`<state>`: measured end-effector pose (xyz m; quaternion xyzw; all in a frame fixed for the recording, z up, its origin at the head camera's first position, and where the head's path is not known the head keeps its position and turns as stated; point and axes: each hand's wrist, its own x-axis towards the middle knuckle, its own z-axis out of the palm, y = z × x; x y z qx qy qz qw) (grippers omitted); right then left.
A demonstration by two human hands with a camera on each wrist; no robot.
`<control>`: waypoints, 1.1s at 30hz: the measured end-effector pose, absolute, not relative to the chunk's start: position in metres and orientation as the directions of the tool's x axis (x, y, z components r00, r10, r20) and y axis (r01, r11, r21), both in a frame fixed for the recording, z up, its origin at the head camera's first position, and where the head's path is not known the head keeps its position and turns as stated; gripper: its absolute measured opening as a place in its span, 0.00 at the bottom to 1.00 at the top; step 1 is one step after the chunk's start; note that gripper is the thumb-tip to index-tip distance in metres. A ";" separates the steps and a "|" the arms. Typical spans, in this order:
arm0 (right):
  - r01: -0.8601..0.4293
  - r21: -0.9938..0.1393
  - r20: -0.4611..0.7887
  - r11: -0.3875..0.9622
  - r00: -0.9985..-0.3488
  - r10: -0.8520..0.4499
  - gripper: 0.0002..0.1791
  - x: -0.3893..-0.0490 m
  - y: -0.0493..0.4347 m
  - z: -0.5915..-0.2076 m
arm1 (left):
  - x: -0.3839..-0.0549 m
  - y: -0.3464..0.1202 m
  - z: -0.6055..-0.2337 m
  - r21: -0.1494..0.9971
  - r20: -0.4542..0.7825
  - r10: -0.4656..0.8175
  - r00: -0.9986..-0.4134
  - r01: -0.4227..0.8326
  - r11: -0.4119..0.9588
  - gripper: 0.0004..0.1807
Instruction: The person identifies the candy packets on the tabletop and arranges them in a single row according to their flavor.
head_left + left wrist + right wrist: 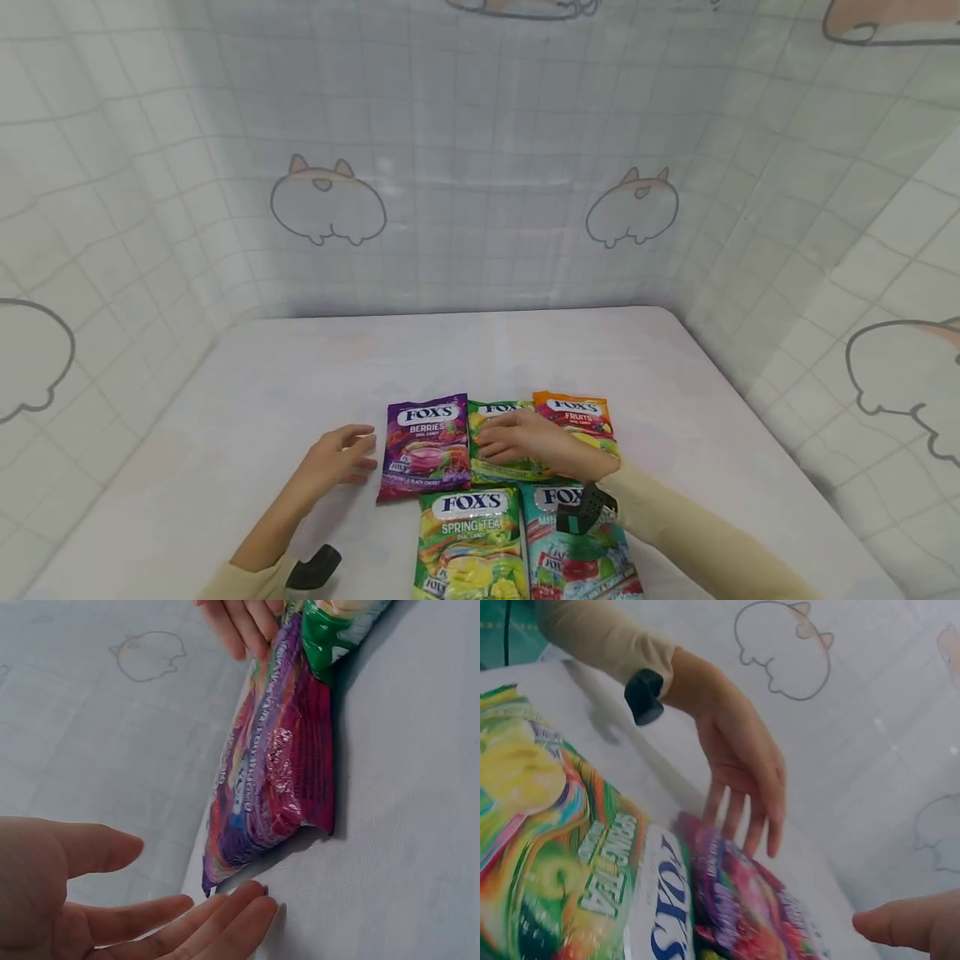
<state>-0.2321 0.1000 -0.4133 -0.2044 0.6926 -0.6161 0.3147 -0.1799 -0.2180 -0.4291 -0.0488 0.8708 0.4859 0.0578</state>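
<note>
My left hand (335, 463) is beside the left edge of a purple Fox's Berries candy bag (425, 450), fingers extended and holding nothing. In the left wrist view its fingertips point at the near corner of that purple bag (262, 772). My right hand (536, 442) hovers over a green and yellow Fox's candy bag (487, 472) in the middle of the back row, hiding much of its front. Its fingers are relaxed and grip nothing. Right of that bag lies an orange-red Fox's Fruits bag (576, 413), partly covered by my right wrist.
Nearer to me lie a green Fox's Spring Tea bag (468, 546) and a teal Fox's bag (573, 562), side by side. A white cloth table (300, 358) holds all the bags. Printed curtains (480, 208) stand behind and on both sides.
</note>
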 end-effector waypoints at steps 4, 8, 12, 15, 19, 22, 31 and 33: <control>0.104 -0.975 -0.212 0.198 -0.719 -0.662 0.27 -0.235 0.086 -0.417 | -0.184 -0.215 -0.435 0.834 -0.191 -0.055 -0.980 -0.192 0.517 0.24; 0.022 -0.948 -0.235 0.318 -0.724 -0.648 0.25 -0.239 0.072 -0.415 | -0.185 -0.214 -0.439 0.837 -0.219 -0.064 -0.973 -0.222 0.500 0.22; 0.015 -0.931 -0.263 0.366 -0.724 -0.638 0.16 -0.245 0.061 -0.414 | -0.186 -0.212 -0.441 0.845 -0.232 -0.046 -0.972 -0.225 0.486 0.21; 0.033 -0.931 -0.276 0.365 -0.717 -0.640 0.08 -0.249 0.056 -0.416 | -0.186 -0.211 -0.441 0.838 -0.236 -0.031 -0.971 -0.220 0.499 0.21; 0.034 -0.932 -0.270 0.361 -0.731 -0.627 0.18 -0.249 0.053 -0.420 | -0.186 -0.209 -0.442 0.841 -0.245 -0.022 -0.969 -0.224 0.492 0.21; 0.039 -0.932 -0.264 0.362 -0.756 -0.599 0.11 -0.247 0.052 -0.423 | -0.186 -0.209 -0.444 0.858 -0.253 -0.013 -0.967 -0.231 0.458 0.22; 0.085 -0.951 -0.245 0.297 -0.794 -0.557 0.37 -0.237 0.049 -0.426 | -0.181 -0.210 -0.445 0.908 -0.197 0.023 -0.980 -0.174 0.380 0.24; 0.078 -0.955 -0.230 0.286 -0.805 -0.547 0.37 -0.236 0.049 -0.427 | -0.180 -0.209 -0.444 0.918 -0.180 0.020 -0.983 -0.161 0.362 0.25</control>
